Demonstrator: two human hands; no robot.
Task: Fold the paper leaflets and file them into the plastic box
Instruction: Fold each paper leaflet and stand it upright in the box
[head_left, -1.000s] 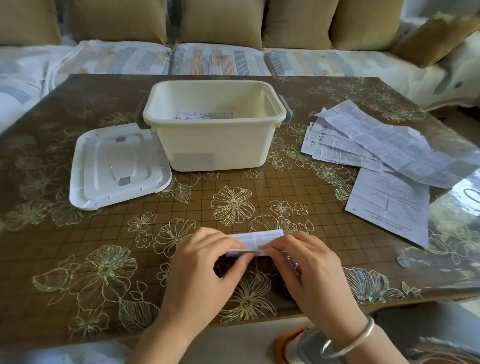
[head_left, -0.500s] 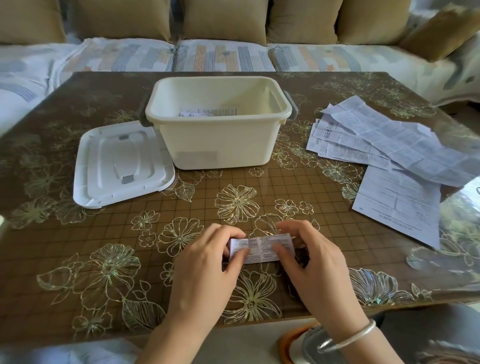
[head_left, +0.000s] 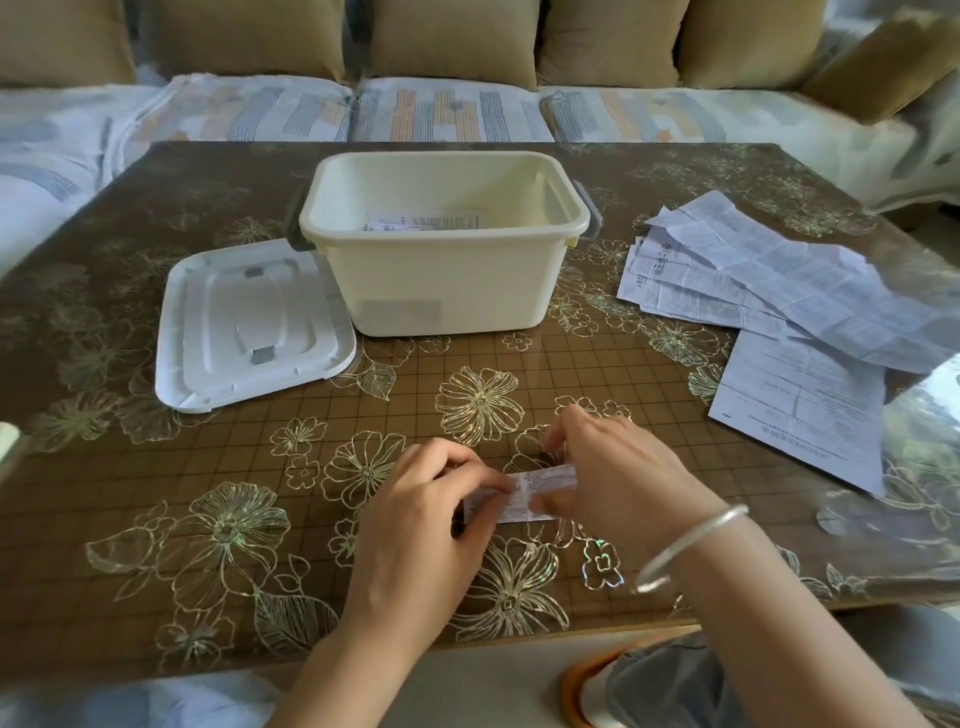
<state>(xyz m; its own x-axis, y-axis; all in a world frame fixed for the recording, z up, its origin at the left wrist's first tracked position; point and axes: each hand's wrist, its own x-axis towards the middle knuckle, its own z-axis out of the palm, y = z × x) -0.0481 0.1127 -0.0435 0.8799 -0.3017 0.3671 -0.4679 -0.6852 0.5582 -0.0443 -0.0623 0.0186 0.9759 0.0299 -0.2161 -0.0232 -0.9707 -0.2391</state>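
The right hand (head_left: 618, 478) has slid farther over the folded leaflet (head_left: 550, 478), pinching its right end; the left hand (head_left: 415, 519) pinches the left end, just above the tabletop (head_left: 234, 457). Beyond stands the open plastic box (head_left: 447, 280), unfolded leaflets (head_left: 779, 291) to its right.

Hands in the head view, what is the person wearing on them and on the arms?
The left hand and right hand are bare: no gloves, no rings that show, no sleeves in view. A thin silver bangle circles the right wrist.
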